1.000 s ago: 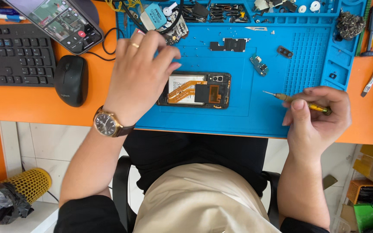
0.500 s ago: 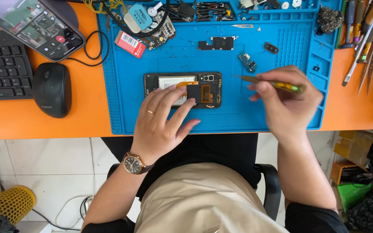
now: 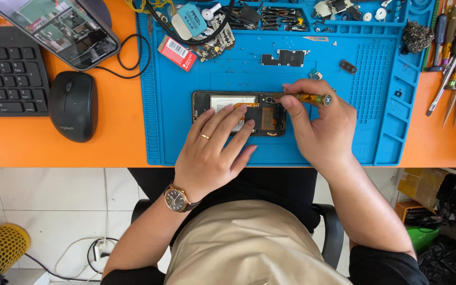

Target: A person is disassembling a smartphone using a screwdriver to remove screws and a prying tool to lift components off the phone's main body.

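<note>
Opened black smartphone (image 3: 241, 112) with white battery exposed, left hand (image 3: 213, 150) fingers spread flat on it, right hand (image 3: 317, 129) pinching yellow-handled screwdriver (image 3: 302, 97), small red barcoded box (image 3: 177, 53) at 11 o'clock.

You have one view only, from the camera on your head, so nothing here is shared with a second view. It looks almost straight down over your lap onto the orange table (image 3: 96, 153), whose near edge crosses the middle of the picture. The far half shows the blue work mat (image 3: 175, 132), cut off at the top. It sits close enough that the opened phone (image 3: 238, 112) lies near the centre, with the keyboard (image 3: 6, 79) cropped at left and the hand tools (image 3: 452, 63) cropped at right. The near half takes in your forearms, your lap and the tiled floor (image 3: 43, 200) below.
</note>
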